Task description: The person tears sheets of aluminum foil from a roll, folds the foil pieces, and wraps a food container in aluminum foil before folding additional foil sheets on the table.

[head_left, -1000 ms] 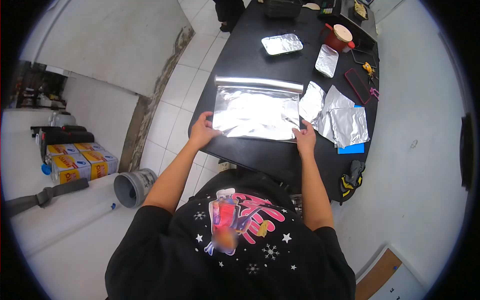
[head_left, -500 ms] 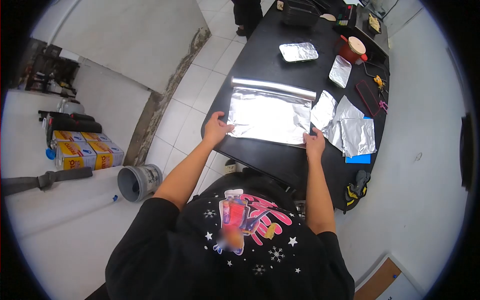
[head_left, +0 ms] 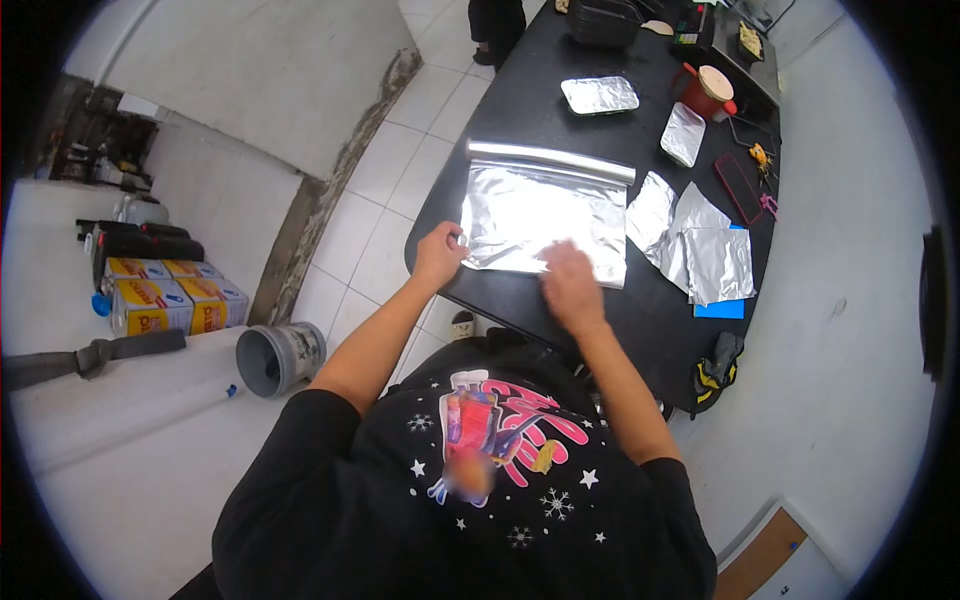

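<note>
A sheet of aluminium foil (head_left: 535,220) lies spread on the black table, still joined to its foil roll (head_left: 550,160) along the far side. My left hand (head_left: 440,255) is at the sheet's near left corner, thumb and fingers closed on the foil's edge. Over the near edge, right of the middle, is my right hand (head_left: 573,288), smeared by motion; its fingers cannot be made out. Right of the sheet lie loose foil pieces (head_left: 718,265), partly on a blue flat item (head_left: 718,311).
Two foil-covered trays (head_left: 600,95) (head_left: 683,135) stand farther back, near a red pot (head_left: 707,92) with a pale lid. A phone-like dark slab (head_left: 738,188) and scissors (head_left: 769,205) lie at the right. Another person's legs (head_left: 496,30) show beyond the table's left side.
My right hand has left the sheet's near right corner and moved left along the near edge. My left hand stays at the left corner, its fingers more curled.
</note>
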The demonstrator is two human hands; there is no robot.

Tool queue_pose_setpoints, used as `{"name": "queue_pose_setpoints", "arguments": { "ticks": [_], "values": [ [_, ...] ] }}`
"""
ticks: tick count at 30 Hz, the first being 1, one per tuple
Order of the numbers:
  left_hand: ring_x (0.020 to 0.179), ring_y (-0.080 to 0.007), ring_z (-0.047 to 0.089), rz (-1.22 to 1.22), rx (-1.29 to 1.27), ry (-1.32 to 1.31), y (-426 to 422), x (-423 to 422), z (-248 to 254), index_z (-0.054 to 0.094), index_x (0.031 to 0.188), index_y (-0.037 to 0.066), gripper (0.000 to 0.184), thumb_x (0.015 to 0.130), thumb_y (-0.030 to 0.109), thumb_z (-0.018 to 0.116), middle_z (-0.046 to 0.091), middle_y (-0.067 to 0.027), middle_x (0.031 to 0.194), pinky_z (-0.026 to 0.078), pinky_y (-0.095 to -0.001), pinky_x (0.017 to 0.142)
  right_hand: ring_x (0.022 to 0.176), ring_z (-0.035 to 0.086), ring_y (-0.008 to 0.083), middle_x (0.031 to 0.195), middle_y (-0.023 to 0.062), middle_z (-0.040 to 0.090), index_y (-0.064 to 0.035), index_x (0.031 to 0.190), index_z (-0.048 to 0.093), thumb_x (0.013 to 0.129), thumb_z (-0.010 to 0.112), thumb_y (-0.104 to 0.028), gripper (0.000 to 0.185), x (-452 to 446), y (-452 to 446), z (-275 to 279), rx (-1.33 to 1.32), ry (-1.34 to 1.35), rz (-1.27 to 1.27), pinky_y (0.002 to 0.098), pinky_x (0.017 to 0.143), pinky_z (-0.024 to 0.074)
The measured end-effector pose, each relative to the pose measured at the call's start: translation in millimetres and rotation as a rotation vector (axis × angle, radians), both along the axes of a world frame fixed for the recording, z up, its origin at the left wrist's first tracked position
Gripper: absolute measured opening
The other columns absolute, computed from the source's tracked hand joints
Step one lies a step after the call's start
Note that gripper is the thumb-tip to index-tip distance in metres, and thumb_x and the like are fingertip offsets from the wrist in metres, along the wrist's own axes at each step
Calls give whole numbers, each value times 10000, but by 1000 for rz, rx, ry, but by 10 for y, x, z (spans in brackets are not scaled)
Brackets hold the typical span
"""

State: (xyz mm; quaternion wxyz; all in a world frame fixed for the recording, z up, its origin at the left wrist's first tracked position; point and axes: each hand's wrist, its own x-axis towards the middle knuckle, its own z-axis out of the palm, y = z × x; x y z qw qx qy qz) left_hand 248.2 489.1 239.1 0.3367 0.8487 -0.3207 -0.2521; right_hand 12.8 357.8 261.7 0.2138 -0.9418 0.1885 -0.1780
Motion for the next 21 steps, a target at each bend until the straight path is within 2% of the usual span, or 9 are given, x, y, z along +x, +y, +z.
{"name": "queue_pose_setpoints", "arguments": {
  "ticks": [2,5,9,12,15,18,21],
  "values": [
    [633,-183,585,-28,-43,-37,10,-4,-44,601,968,39,325,676,61,741,586,-69,680,476,-313,606,1271,386,301,1358,124,430,-87,1270,485,855,575,-293,472,249,326,38,-164,234,145,461,1024,335],
    [636,-195,579,-74,-112,-117,27,1,-165,601,959,41,288,695,45,716,583,-82,697,472,-320,607,1350,283,308,1462,106,317,-125,1369,399,872,543,-399,585,416,535,-142,-98,324,181,514,1074,251],
    [655,-240,573,-119,-188,-228,32,-31,-147,599,947,42,247,713,9,671,568,-113,753,469,-350,621,1358,270,306,1469,96,308,-144,1407,350,884,502,-454,627,411,591,-227,-63,420,122,533,1082,216],
    [754,-330,575,-123,-128,-223,35,-38,-147,577,960,47,251,723,-13,635,558,-154,832,465,-414,684,1363,261,304,1472,90,303,-152,1411,345,893,479,-469,622,403,600,-262,-60,442,115,546,1079,211],
    [756,-330,573,-110,-158,-245,65,-27,-241,574,960,44,257,718,8,652,547,-146,809,461,-425,687,1369,248,302,1478,86,293,-169,1416,339,898,466,-474,615,395,590,-311,-69,435,112,551,1079,207],
    [788,-325,586,-85,-123,-108,95,-48,-146,574,1000,46,319,700,42,681,566,-144,846,470,-413,703,1373,240,301,1480,84,288,-192,1415,342,898,471,-467,599,390,563,-332,-54,427,120,554,1080,203],
    [801,-315,611,-109,-30,-93,123,-30,-85,562,1075,61,429,672,69,709,601,-127,846,485,-397,715,1372,238,301,1476,85,293,-207,1406,355,894,483,-457,584,372,538,-337,-44,403,139,565,1077,201]
  ]
}}
